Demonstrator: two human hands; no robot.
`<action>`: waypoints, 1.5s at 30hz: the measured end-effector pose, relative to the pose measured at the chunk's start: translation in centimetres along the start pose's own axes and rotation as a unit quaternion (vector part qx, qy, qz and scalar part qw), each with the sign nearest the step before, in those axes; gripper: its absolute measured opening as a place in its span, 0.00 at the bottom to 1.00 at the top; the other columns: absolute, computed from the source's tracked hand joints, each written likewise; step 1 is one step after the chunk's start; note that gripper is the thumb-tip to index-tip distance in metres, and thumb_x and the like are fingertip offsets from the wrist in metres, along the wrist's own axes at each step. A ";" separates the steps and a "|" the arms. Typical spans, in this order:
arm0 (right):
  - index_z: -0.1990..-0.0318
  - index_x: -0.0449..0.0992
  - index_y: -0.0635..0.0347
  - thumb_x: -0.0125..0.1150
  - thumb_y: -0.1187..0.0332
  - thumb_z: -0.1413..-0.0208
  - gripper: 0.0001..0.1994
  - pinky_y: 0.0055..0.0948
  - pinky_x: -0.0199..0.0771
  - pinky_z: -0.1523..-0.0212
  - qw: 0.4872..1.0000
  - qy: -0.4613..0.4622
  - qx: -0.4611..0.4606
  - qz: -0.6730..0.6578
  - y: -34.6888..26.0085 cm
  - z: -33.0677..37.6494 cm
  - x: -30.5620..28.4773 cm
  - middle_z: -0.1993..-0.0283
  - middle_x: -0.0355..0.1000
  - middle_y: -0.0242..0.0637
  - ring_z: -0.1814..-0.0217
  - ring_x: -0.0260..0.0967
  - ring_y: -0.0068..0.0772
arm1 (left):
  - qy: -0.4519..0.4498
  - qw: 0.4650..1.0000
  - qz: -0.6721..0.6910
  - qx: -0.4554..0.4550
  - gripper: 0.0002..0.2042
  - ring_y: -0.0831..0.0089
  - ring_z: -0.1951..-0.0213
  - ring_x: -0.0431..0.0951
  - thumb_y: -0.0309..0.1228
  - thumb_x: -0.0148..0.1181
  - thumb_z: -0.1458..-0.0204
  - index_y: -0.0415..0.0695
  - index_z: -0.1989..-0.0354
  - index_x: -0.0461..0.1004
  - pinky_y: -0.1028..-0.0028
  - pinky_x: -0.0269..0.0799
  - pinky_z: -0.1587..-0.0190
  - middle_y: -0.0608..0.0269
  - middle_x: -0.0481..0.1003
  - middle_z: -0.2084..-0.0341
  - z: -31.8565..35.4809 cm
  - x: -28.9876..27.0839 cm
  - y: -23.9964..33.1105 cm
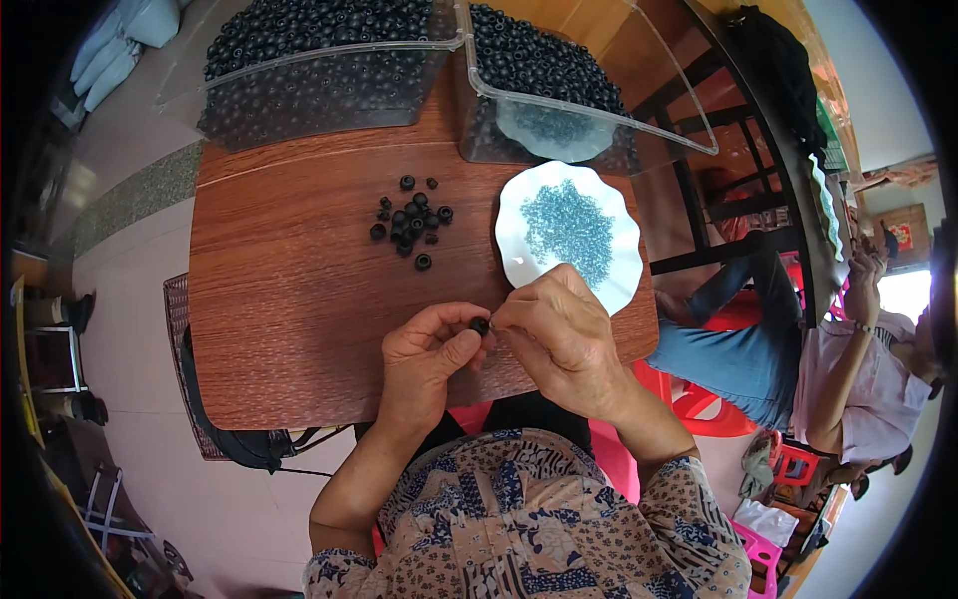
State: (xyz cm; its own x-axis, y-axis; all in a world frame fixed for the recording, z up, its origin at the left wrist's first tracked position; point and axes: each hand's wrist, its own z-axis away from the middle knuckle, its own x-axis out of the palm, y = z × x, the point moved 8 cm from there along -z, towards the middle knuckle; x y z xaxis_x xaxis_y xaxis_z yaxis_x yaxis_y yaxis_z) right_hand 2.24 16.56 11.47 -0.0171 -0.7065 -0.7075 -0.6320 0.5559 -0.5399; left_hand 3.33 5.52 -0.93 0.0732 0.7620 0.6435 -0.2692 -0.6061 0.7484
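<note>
Above the near edge of the wooden table, my left hand (429, 354) pinches a black round bead (479, 325) between thumb and fingers. My right hand (561, 334) is closed right beside that bead, its thumb and fingertips pressed together. Whatever they hold is too small to make out. Beyond my left hand lies a loose cluster of black beads (415, 222), a few of them smaller and dark reddish. Just past my right hand is a white plate (511, 215) with a wavy rim. It carries a heap of tiny clear bluish pieces (569, 228).
Two clear plastic bins filled with black beads, a left bin (319, 95) and a right bin (544, 80), stand at the table's (289, 299) far side. Another person (738, 344) sits to the right near a red plastic stool (704, 407). A dark bag (225, 419) is beside the table's left edge.
</note>
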 end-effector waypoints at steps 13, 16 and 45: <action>0.65 0.78 0.66 0.63 0.82 0.65 0.13 0.30 0.66 0.68 0.999 0.025 -0.021 -0.004 -0.8 0.5 0.6 0.66 0.71 0.36 0.65 0.64 0.37 | 0.006 1.000 -0.002 0.020 0.10 0.82 0.69 0.73 0.23 0.59 0.45 0.34 0.56 0.75 0.83 0.69 0.64 0.66 0.76 0.68 0.2 0.2 0.3; 0.62 0.79 0.63 0.64 0.81 0.68 0.18 0.31 0.64 0.63 0.999 0.046 -0.027 -0.003 -1.1 1.1 0.8 0.63 0.71 0.35 0.63 0.64 0.37 | 0.002 0.999 0.047 0.022 0.09 0.81 0.68 0.74 0.23 0.59 0.45 0.35 0.57 0.75 0.82 0.71 0.64 0.64 0.77 0.67 0.4 0.5 0.4; 0.75 0.74 0.60 0.60 0.78 0.66 0.06 0.36 0.63 0.67 0.966 -0.057 -0.128 0.219 3.9 -5.3 9.0 0.75 0.65 0.38 0.69 0.60 0.40 | 0.023 0.995 0.079 0.056 0.12 0.71 0.72 0.76 0.26 0.63 0.49 0.33 0.59 0.74 0.74 0.72 0.69 0.55 0.77 0.72 0.9 -3.4 2.1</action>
State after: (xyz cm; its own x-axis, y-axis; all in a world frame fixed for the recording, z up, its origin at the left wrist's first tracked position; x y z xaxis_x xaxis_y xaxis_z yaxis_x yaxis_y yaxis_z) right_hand -4.49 10.09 5.38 -0.2503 -0.3671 -0.8959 -0.7549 0.6534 -0.0568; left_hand 3.36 1.49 -1.38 -0.0059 0.6632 0.7484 -0.1653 -0.7388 0.6533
